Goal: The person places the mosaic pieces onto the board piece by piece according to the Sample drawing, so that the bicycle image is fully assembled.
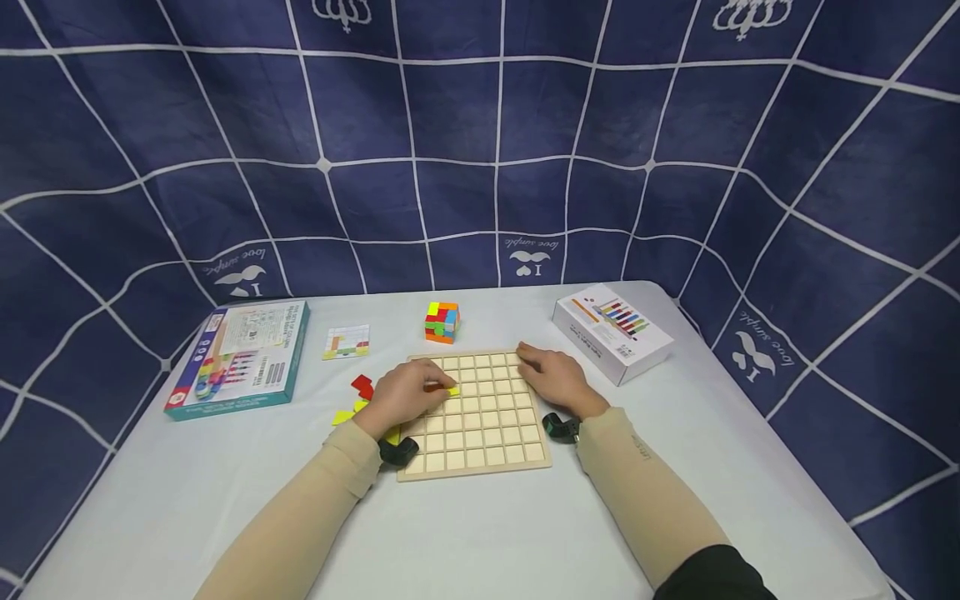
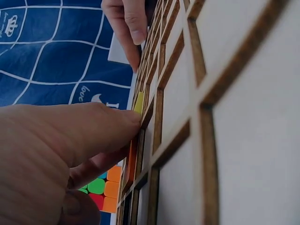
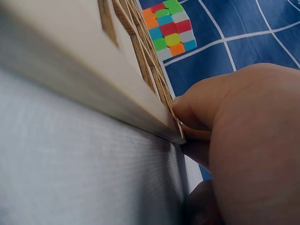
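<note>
A wooden board [image 1: 478,450] divided into a grid of square cells lies on the table between the two hands. Over its upper left part, my left hand [image 1: 405,393] pinches a small yellow tile [image 1: 453,391] between thumb and fingers. In the left wrist view that yellow tile [image 2: 139,101] stands at the thumb tip, with an orange-red strip [image 2: 131,161] below it among the cells. My right hand [image 1: 557,382] grips the board at its far right corner. The right wrist view has the thumb on the rim and the other fingers partly hidden behind the corner.
Red tiles [image 1: 363,386] and yellow tiles [image 1: 342,416] lie left of the board, partly behind the left wrist. Beyond the board stand a puzzle cube [image 1: 442,322] and a pattern card [image 1: 347,342]. A teal-edged box [image 1: 238,358] lies left, a white box [image 1: 613,333] right.
</note>
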Demonstrator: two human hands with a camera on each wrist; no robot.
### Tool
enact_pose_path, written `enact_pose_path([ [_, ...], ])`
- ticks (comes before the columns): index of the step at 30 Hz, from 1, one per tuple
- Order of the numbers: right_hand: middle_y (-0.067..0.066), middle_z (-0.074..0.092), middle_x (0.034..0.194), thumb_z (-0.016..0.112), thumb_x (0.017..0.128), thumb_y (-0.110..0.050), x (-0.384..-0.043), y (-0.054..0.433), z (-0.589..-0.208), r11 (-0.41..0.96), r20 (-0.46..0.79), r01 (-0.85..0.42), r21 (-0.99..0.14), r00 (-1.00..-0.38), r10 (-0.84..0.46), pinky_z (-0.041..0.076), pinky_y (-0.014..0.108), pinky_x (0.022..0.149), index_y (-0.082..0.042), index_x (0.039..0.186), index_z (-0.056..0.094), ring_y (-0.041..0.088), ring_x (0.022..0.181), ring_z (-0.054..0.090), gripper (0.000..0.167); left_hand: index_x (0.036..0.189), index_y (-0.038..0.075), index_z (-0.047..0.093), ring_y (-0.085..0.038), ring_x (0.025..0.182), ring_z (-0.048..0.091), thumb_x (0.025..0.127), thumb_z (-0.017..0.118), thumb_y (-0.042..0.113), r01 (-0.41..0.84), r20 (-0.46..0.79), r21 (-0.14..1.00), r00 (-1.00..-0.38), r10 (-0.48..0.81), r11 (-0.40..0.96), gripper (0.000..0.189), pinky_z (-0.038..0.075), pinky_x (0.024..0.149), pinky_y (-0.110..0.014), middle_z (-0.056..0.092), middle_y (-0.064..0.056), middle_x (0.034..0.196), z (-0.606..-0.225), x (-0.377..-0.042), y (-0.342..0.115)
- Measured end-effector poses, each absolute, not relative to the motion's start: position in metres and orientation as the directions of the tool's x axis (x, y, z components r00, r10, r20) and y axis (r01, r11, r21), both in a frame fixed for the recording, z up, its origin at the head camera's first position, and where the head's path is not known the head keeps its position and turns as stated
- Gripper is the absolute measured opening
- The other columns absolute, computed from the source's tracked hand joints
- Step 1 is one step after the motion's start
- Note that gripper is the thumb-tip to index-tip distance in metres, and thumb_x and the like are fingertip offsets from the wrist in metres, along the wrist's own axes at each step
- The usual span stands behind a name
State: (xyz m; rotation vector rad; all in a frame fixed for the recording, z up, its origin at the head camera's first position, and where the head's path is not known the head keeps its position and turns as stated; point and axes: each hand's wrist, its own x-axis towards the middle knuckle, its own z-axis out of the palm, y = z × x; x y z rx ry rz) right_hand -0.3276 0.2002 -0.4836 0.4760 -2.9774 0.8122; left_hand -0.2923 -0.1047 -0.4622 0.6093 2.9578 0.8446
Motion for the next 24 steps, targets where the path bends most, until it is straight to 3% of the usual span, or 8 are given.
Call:
enact_pose_path([
  [14,-0.005,0.049,0.156,0.054,0.105,-0.038,-0.3265,0.1988,-0.4799,0.819,0.096,-0.297,-0.492,-0.953,-0.288,0.040,0.052,0.114,-0.019,0.149,0.055,0.028,0.143,0.049,0.049,0.104,0.031,0.084,-0.015,0.102,0.068,0.091,0.078,0.032,0.386,0.132,0.503,-0.919,0.372,0.774,0.014,0.052,0.076,-0.034,0.073,0.015,0.105,-0.4630,-0.2925,-0.1044],
  [20,-0.004,0.049,0.156,0.054,0.105,-0.038,-0.3260,0.1983,-0.4786,0.814,0.097,-0.304,-0.494,-0.950,-0.296,0.038,0.054,0.115,-0.018,0.149,0.055,0.029,0.143,0.048,0.049,0.103,0.031,0.084,-0.015,0.105,0.068,0.092,0.078,0.032,0.377,0.149,0.489,-0.925,0.350,0.787,0.013,0.052,0.077,-0.035,0.074,0.014,0.109,-0.4629,-0.2910,-0.1046],
  [24,-0.004,0.049,0.157,0.053,0.105,-0.038,-0.3256,0.2007,-0.4788,0.816,0.097,-0.301,-0.493,-0.951,-0.293,0.039,0.054,0.114,-0.018,0.149,0.055,0.031,0.143,0.049,0.049,0.105,0.027,0.083,-0.019,0.105,0.070,0.092,0.077,0.031,0.366,0.206,0.512,-0.931,0.302,0.777,0.015,0.053,0.072,-0.033,0.074,0.011,0.113,-0.4581,-0.2906,-0.1051],
])
